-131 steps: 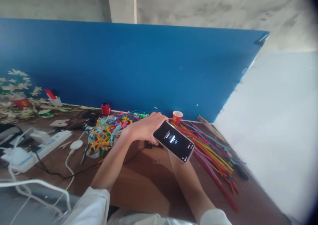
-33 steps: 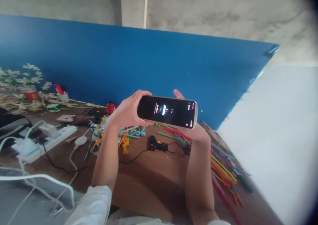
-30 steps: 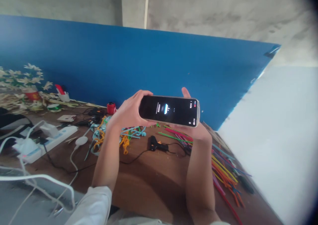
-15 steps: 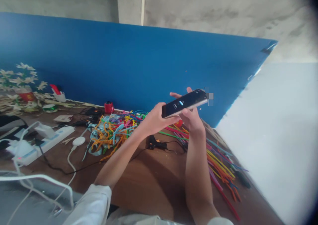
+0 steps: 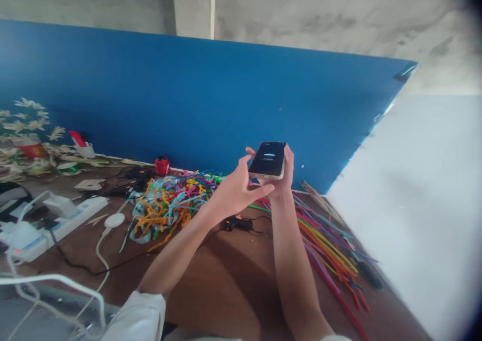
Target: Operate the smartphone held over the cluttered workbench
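I'm watching a phone (image 5: 268, 159) at the hub of my dial; it is lying face up in the air above the table (image 5: 211, 280), its dark screen glowing faintly. The right hand (image 5: 283, 182) is coming in from 6 o'clock, cupping it from beneath and behind and holding it. The left hand (image 5: 235, 190) is sitting between 7 and 8 o'clock, its thumb standing apart from its fingers near the phone's lower corner; I can't tell whether it is gripping. A black tool (image 5: 239, 224) is resting at 7 o'clock, partly hidden by that hand. Toward 8, a tangle of coloured stems (image 5: 161, 205) is spreading out, with a white round pad (image 5: 114, 220) lying beyond it. At 5, loose straight stems (image 5: 326, 240) are fanning out. A blue panel (image 5: 211, 95) is filling 12.
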Action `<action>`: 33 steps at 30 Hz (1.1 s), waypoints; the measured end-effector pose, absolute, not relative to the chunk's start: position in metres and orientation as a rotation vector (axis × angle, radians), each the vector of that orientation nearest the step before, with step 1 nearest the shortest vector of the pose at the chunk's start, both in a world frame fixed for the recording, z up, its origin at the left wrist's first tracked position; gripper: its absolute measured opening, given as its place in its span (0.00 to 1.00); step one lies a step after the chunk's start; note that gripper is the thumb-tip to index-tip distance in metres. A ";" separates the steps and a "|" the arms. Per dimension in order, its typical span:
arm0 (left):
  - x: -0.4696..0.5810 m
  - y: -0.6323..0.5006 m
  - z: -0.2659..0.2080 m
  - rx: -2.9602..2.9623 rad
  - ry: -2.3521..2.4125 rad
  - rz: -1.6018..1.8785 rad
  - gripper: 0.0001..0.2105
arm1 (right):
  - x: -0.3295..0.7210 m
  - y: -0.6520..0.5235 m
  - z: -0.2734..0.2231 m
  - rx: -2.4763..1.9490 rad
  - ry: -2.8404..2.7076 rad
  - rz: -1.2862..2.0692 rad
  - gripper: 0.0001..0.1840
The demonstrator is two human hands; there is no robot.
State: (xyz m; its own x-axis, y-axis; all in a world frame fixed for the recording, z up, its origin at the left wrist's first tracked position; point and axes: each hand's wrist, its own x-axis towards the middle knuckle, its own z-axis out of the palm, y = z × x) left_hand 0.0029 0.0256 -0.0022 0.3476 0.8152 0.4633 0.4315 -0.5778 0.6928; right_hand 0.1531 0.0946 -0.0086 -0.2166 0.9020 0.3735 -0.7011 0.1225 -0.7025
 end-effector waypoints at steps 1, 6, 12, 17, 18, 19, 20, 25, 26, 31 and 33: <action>0.004 0.025 -0.001 2.181 1.066 1.154 0.40 | 0.152 0.092 -0.008 -0.231 -0.997 1.518 0.31; 0.002 0.024 0.001 2.267 0.982 1.214 0.32 | 0.149 0.077 0.000 -0.027 -1.017 1.586 0.36; 0.000 0.010 0.001 2.364 1.041 1.050 0.38 | 0.149 0.060 0.007 0.100 -1.160 1.558 0.35; -0.003 -0.003 0.002 2.422 1.045 0.990 0.38 | 0.148 0.055 0.007 0.176 -1.214 1.587 0.35; -0.004 -0.004 0.002 2.435 1.043 0.990 0.38 | 0.149 0.056 0.006 0.186 -1.217 1.589 0.35; -0.004 -0.004 0.002 2.451 1.039 0.995 0.38 | 0.150 0.056 0.005 0.187 -1.219 1.582 0.36; -0.003 -0.004 0.001 2.468 1.034 0.995 0.38 | 0.151 0.057 0.005 0.181 -1.221 1.567 0.36; 0.001 0.000 -0.002 2.497 1.005 1.035 0.42 | 0.159 0.060 0.001 0.047 -1.143 1.505 0.37; 0.003 0.000 -0.002 2.484 1.015 1.044 0.43 | 0.159 0.060 0.001 0.032 -1.116 1.502 0.37; 0.005 -0.009 0.003 2.425 1.104 1.056 0.49 | 0.157 0.054 0.004 0.151 -1.171 1.607 0.36; 0.005 -0.014 0.006 2.419 1.157 1.028 0.51 | 0.155 0.051 0.005 0.206 -1.207 1.641 0.35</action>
State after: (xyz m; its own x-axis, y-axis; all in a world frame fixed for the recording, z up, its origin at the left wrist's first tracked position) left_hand 0.0046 -0.0139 0.0058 0.4296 0.7616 0.4851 0.5709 -0.6453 0.5076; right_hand 0.1551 0.0510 0.0052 -0.4442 0.6256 0.6414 -0.7986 0.0479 -0.5999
